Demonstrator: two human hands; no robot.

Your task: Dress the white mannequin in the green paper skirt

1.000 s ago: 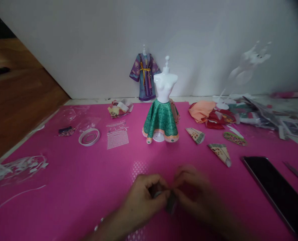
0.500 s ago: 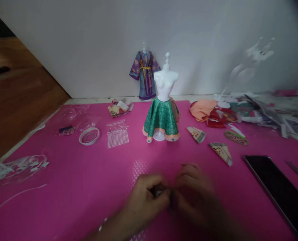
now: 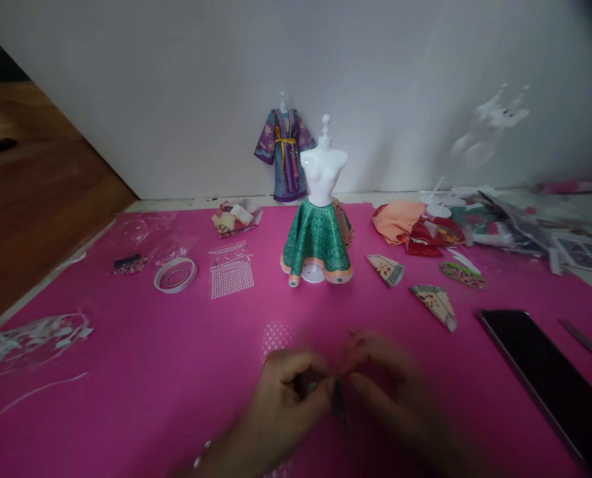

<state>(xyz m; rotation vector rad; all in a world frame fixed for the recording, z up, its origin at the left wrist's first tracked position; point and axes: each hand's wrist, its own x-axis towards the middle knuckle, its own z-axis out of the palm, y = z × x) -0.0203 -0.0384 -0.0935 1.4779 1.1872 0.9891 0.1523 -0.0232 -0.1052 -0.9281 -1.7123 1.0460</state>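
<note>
Low in the middle of the head view, my left hand (image 3: 293,398) is closed in a pinch. Between its thumb and forefinger is a small dark flat piece (image 3: 340,399), whose kind I cannot make out. My right hand (image 3: 393,385), smeared by motion, is beside the piece with its thumb and bent fingers close to it; whether it grips anything is unclear. Beyond both hands stands a white doll mannequin (image 3: 323,169) in a green skirt (image 3: 316,236) with a peach hem. Two patterned fabric cones (image 3: 385,269) lie to its right.
A mannequin in a purple robe (image 3: 287,156) stands behind. To the left are a tape roll (image 3: 175,275), a bead sheet (image 3: 232,279) and a plastic bag (image 3: 37,338). At right lie a phone (image 3: 539,385), scissors (image 3: 585,342) and fabric scraps (image 3: 400,222).
My right hand's fingers have shifted slightly beside the small dark piece, which now shows more below my left fingertips. The camera view has tilted a little; the mannequins stand as before.
</note>
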